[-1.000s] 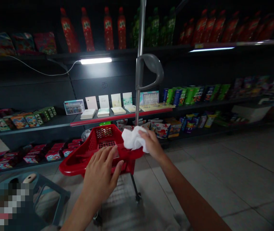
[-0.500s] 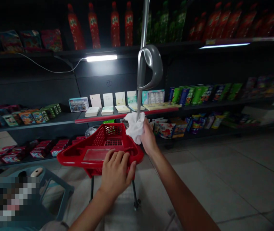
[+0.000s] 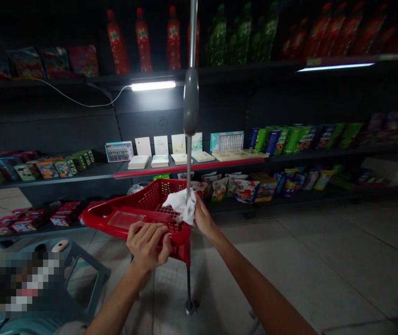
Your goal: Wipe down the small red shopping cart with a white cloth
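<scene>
My left hand (image 3: 148,246) curls its fingers over the near red rim of a small shopping cart (image 3: 111,227). In my right hand (image 3: 204,217) is a white cloth (image 3: 180,204), bunched against a thin metal pole (image 3: 189,163) that stands up by the cart's right side. A grey handle (image 3: 191,102) sits higher on the pole, now seen edge-on. The fingertips of my right hand are partly hidden behind the cloth. The cart has a mesh basket and leans away to the left, with a thin leg below it.
Behind the cart run dark shelves with a red edge strip (image 3: 192,168), books (image 3: 160,161), snack bags (image 3: 247,190) and bottles (image 3: 173,39). A lit tube lamp (image 3: 153,85) hangs under the upper shelf. At lower left stands a blue-grey plastic stool (image 3: 96,274) with items on it, partly blurred out.
The cart and pole have turned, so the handle loop has swung from the right to edge-on. My right hand and cloth moved down and left. My left hand shifted left with the rim.
</scene>
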Available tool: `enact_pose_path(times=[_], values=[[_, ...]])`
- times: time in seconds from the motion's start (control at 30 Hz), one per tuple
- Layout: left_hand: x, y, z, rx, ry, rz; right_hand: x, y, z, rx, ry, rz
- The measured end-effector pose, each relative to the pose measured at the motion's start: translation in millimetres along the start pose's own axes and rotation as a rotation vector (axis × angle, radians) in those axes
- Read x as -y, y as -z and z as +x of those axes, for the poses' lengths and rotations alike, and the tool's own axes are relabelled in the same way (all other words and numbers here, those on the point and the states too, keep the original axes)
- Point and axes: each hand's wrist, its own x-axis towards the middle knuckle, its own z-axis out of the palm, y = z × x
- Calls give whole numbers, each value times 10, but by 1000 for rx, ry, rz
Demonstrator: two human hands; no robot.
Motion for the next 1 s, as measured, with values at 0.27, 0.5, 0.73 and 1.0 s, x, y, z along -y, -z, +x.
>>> enact_pose_path(times=[0.27,0.5,0.73,1.0], values=[[661,184,-302,-155,38,9,233,-398,-245,305,196,-148],[1085,271,-478,-293,214,-98,170,-667,-213,469,250,-300],[1349,433,-562,-222,333,75,-179,-618,-150,435,160,-351],[1277,486,-562,-309,273,182,-498,-541,-106,347,111,-472]])
